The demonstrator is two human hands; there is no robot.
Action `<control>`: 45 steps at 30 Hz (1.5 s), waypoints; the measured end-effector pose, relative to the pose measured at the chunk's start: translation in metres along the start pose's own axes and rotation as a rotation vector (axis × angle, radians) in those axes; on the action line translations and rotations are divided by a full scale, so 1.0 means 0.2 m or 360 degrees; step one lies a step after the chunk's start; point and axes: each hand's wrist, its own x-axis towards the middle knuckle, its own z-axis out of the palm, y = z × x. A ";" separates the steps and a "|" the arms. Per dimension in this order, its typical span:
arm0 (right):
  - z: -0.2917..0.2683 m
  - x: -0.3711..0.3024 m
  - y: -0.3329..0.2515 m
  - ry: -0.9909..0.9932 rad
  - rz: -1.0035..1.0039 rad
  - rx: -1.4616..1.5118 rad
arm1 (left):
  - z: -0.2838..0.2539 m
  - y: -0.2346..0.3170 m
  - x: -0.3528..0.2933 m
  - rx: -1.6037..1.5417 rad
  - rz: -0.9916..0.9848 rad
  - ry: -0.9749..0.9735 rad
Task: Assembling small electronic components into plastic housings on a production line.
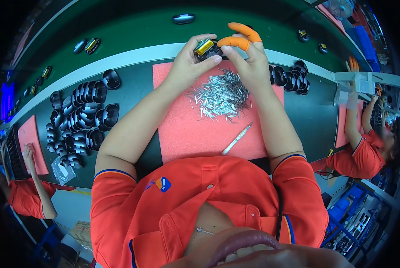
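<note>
Head view: left hand (188, 67) grips the small black housing with a yellow metal insert (206, 48) at the pink foam mat's (186, 129) far edge; right hand (249, 62), orange finger cots (240, 41) on, pinches its other end. Judgement: steady it before seating a pin from the silver pin heap (221, 94).

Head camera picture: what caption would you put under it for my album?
Both hands hold a small black-and-yellow part above a pile of thin silver metal pins on a pink foam mat.

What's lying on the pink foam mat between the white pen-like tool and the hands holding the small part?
In the head view, a loose heap of thin metal pins lies there on the pink foam mat.
</note>
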 end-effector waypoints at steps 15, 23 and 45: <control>0.08 -0.04 0.02 0.0186 0.0046 0.0025 | -0.01 -0.01 0.00 -0.0108 -0.0034 -0.0013; 0.05 -0.01 0.01 0.0021 -0.0253 -0.0110 | -0.03 -0.01 0.00 -0.0121 -0.0084 0.0019; -0.02 0.02 0.10 0.0104 0.0438 0.0228 | 0.00 -0.03 0.02 0.0293 0.0054 0.0311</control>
